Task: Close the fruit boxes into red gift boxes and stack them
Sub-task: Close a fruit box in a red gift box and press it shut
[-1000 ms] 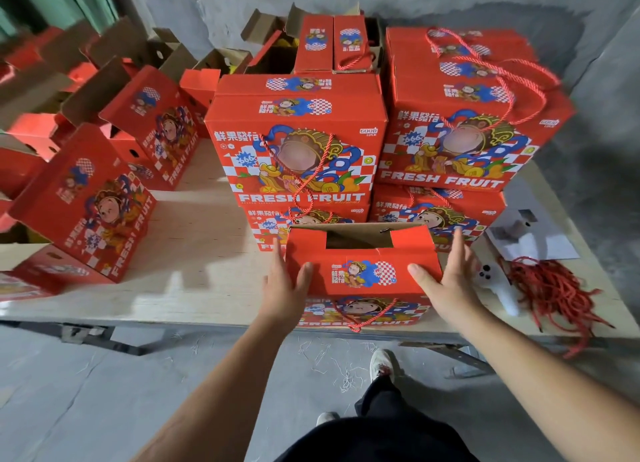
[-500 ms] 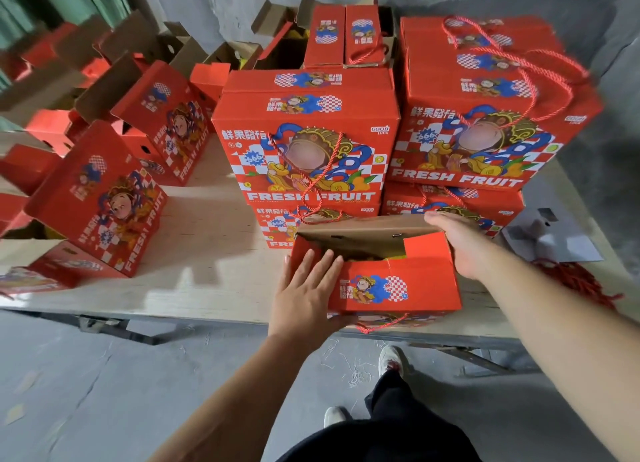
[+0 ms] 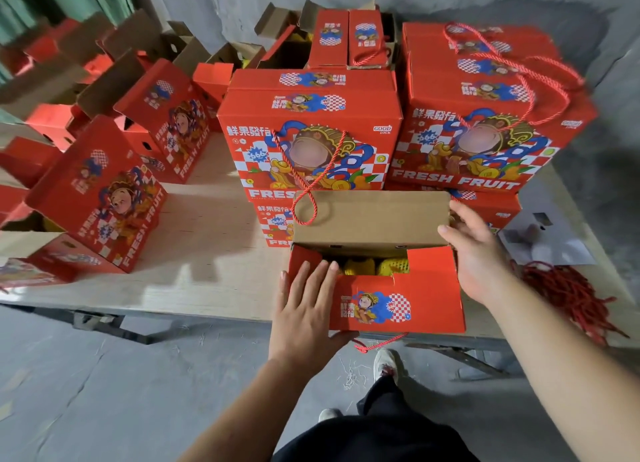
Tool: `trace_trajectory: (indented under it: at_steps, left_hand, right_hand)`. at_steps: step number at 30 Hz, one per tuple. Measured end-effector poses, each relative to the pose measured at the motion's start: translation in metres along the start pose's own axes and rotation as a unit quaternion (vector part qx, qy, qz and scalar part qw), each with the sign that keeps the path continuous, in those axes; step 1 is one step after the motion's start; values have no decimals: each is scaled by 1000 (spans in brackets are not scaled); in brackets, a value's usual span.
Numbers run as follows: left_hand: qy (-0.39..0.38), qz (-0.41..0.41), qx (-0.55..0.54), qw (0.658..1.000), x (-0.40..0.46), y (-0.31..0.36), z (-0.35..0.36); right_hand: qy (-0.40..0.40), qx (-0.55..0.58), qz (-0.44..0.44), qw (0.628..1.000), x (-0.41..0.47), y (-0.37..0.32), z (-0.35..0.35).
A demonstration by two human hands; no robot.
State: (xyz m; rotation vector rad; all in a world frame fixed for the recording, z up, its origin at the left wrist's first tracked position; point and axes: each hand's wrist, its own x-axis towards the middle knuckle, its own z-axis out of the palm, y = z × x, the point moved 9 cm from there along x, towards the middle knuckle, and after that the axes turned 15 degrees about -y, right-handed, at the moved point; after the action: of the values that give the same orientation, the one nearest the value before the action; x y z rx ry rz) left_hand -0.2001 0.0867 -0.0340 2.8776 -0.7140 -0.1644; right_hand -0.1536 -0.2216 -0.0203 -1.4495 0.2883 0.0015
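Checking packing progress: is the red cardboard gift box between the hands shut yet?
Open: the red cardboard gift box has its brown far flap raised, yellow wrapped fruit showing inside.

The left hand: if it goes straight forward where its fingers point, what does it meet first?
Probably the yellow fruit inside the open box: the left hand lies flat on the near flap, fingertips at the opening. Beyond stands the raised brown flap. Depth is uncertain.

Stacked boxes (image 3: 311, 142) wall the far side; bare tabletop (image 3: 214, 253) lies leftward.
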Motion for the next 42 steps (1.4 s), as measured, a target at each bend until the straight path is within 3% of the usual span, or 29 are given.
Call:
trace_trajectory:
  at_steps: [2, 4, 6, 9, 11, 14, 15, 17, 19, 21, 24, 26, 30, 33, 37, 39, 42]
  left_hand:
    - [37, -11, -37, 999, 3, -6, -5]
    - [95, 1, -67, 993, 9, -10, -13]
    - [135, 22, -88, 987, 17, -15, -21]
    - [127, 27, -130, 983, 32, -21, -23]
    - [158, 5, -147, 976, 30, -27, -27]
    - [211, -39, -106, 971, 35, -34, -45]
    - [178, -44, -78, 980, 47, -33, -48]
    - [17, -48, -45, 998, 81, -31, -35]
    - [-122, -67, -41, 989, 102, -33, -14]
    - [-148, -75, -13, 986, 108, -34, -10]
    - [-117, -76, 40, 989, 112, -38, -24]
    - [-99, -80, 71, 989, 119, -41, -32]
    - [-77, -80, 50, 993, 123, -44, -28]
    - [-66, -81, 20, 994, 116, -48, -15]
    - [-72, -61, 21, 995, 119, -46, -12]
    - [-43, -47, -24, 998, 114, -46, -18]
    - [29, -54, -138, 989, 99, -51, -31]
  right_hand:
    - [-5, -49, -12, 999, -2, -14, -2]
    - [-57, -203, -16, 977, -7, -24, 7]
    - [-151, -348, -3, 925, -12, -16, 21]
    - [-282, -491, 65, 822, -21, 13, 32]
    - [-268, -520, 75, 807, -15, 13, 31]
    - [-177, -555, 36, 812, -4, 2, 32]
    - [-155, -580, 0, 800, -2, -4, 36]
    - [-145, -629, -59, 761, 3, -9, 45]
    - [-160, -647, -52, 744, 12, -10, 48]
    - [-178, -658, -2, 731, 24, -10, 47]
    - [-191, -747, -8, 637, 31, -16, 54]
    - [-174, -784, -43, 594, 31, -21, 58]
    - [-151, -788, -24, 596, 25, -7, 57]
    - [-159, -761, 25, 629, 20, 16, 54]
    - [-235, -710, 87, 658, 32, 32, 49]
    - [-236, -677, 88, 691, 28, 31, 49]
    - [-144, -614, -5, 776, 12, 15, 48]
